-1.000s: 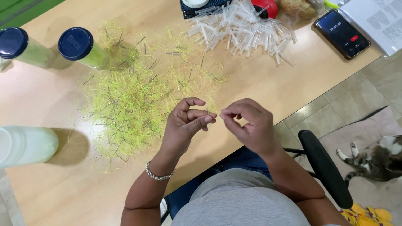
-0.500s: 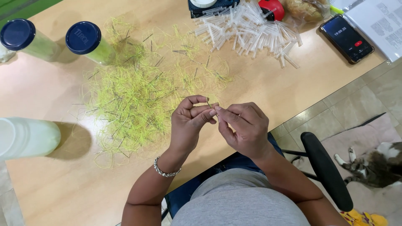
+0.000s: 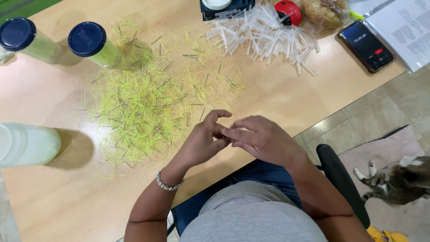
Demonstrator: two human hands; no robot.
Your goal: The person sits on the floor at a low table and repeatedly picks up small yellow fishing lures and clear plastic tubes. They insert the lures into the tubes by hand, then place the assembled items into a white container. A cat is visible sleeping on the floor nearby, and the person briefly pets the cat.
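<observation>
My left hand [image 3: 201, 141] and my right hand [image 3: 264, 139] meet fingertip to fingertip just above the wooden table's [image 3: 277, 103] front edge. The left index finger arches up, and the right fingers lie flat against the left fingertips. Anything pinched between them is hidden. A silver bracelet [image 3: 169, 183] circles my left wrist. Just beyond the hands spreads a loose heap of yellow-green threads [image 3: 139, 103] mixed with thin dark needle-like pieces. A pile of small clear plastic tubes [image 3: 264, 33] lies at the far side of the table.
Two blue-lidded jars [image 3: 92, 42] [image 3: 20, 38] stand at the back left and a white bottle [image 3: 24, 143] lies at the left. A phone [image 3: 366, 45], papers [image 3: 403, 27] and a red round object [image 3: 289, 11] sit at the back right. A chair armrest [image 3: 342, 183] and a cat [image 3: 398, 181] are at the right.
Both hands have shifted slightly and closed together. The right fingers now cover the left fingertips, hiding the small pale piece seen between them before.
</observation>
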